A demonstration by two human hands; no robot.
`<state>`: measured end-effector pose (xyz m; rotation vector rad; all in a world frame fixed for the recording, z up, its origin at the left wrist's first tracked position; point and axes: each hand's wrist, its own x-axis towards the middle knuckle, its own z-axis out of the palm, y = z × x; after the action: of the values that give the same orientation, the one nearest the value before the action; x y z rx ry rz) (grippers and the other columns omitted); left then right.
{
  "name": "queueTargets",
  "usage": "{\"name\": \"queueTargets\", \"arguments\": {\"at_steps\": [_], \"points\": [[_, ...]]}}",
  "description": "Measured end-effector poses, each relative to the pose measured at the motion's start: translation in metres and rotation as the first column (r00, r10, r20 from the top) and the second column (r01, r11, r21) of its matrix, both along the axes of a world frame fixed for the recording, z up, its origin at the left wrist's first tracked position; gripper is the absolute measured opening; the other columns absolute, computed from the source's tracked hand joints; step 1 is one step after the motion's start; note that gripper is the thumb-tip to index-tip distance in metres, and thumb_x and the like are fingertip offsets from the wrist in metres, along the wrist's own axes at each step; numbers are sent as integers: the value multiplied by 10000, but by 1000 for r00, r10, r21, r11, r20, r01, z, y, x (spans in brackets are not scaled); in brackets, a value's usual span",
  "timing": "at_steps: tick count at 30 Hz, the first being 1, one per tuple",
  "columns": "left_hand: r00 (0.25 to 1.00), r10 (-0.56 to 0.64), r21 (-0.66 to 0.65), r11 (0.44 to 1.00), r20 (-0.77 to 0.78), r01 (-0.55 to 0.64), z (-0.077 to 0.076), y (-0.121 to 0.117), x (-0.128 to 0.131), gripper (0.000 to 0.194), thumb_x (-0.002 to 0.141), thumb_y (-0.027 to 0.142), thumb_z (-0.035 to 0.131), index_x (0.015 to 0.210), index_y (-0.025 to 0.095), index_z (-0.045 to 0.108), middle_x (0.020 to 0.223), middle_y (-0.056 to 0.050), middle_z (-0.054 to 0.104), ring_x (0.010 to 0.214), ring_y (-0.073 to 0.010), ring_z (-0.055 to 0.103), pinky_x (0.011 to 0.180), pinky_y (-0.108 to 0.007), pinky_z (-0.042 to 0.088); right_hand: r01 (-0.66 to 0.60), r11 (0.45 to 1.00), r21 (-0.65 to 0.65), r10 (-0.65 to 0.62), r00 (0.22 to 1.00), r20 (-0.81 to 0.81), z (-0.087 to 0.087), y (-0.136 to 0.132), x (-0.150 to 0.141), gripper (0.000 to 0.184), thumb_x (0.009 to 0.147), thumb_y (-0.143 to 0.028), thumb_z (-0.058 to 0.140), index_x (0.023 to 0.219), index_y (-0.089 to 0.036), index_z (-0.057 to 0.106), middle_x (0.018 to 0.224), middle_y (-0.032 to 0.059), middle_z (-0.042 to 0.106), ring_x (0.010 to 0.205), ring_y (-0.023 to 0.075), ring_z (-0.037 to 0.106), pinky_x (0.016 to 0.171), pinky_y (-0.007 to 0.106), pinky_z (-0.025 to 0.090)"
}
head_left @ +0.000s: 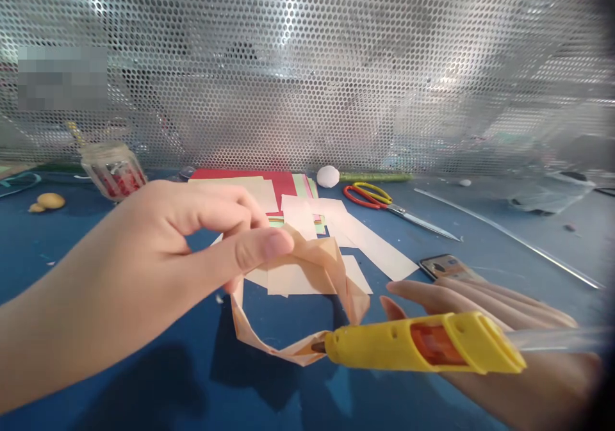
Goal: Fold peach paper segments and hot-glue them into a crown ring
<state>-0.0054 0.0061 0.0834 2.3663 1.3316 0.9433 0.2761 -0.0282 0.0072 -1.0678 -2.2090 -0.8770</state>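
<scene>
Between the thumb and fingers of my left hand (192, 232) is the top of a folded peach paper strip (250, 332), bent into a loop above the table. My right hand (480, 303) holds a yellow hot glue gun (384, 344); its grip is hidden and some of my fingers stretch out behind its body. The gun's dark nozzle points left and touches or nearly touches the lower right of the loop. A clear glue stick (557, 339) comes out of the gun's rear. Behind the loop lie several pale paper pieces (379, 245).
Red paper (240, 175) and other coloured sheets lie at the back. Red-and-yellow-handled scissors (398, 210) are to their right, with a clear rod (509, 239) and a phone (439, 266) nearby. A glass jar (113, 171) stands back left, before a perforated metal panel (288, 66).
</scene>
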Motion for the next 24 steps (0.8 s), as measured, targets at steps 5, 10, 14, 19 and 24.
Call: {"name": "queueTargets", "arguments": {"at_steps": [5, 10, 14, 19, 24], "points": [[981, 34, 54, 998, -192, -24, -13, 10, -6, 559, 856, 473, 592, 1363, 523, 361, 1433, 121, 463, 1174, -224, 576, 953, -378, 492, -1, 1000, 18, 0, 1000, 16, 1, 1, -1, 394, 995, -291, 404, 711, -221, 669, 502, -16, 629, 375, 141, 602, 379, 249, 432], [962, -103, -78, 993, -254, 86, -15, 10, -2, 398, 870, 584, 520, 647, 285, 663, 1076, 54, 675, 1050, -255, 634, 926, -396, 497, -14, 1000, -3, 14, 1000, 14, -1, -1, 2, 352, 987, -303, 432, 736, -244, 670, 498, -50, 607, 368, 130, 586, 377, 246, 427], [969, -119, -142, 986, -218, 89, -18, 6, 2, 315, 858, 550, 554, 791, 276, 694, 910, 7, 692, 982, -239, 653, 865, -333, 516, 5, 1000, -1, -5, 1000, 31, -5, -1, 5, 375, 991, -332, 423, 734, -248, 684, 529, -29, 636, 410, 147, 622, 389, 242, 446], [937, -201, -218, 966, -286, 140, -24, 2, 4, 256, 839, 516, 601, 877, 281, 693, 874, -2, 698, 957, -234, 660, 858, -318, 505, 6, 1000, 20, -6, 999, 45, -6, 0, 5, 393, 993, -337, 418, 715, -249, 681, 515, -20, 627, 411, 157, 623, 384, 247, 448], [881, -303, -321, 929, -365, 186, -30, -3, 4, 145, 809, 400, 673, 882, 275, 693, 855, -3, 704, 908, -220, 668, 818, -295, 492, 7, 1000, 13, -7, 1000, 8, -4, -1, 4, 402, 1002, -339, 404, 731, -241, 685, 510, -20, 622, 403, 151, 615, 395, 250, 440]]}}
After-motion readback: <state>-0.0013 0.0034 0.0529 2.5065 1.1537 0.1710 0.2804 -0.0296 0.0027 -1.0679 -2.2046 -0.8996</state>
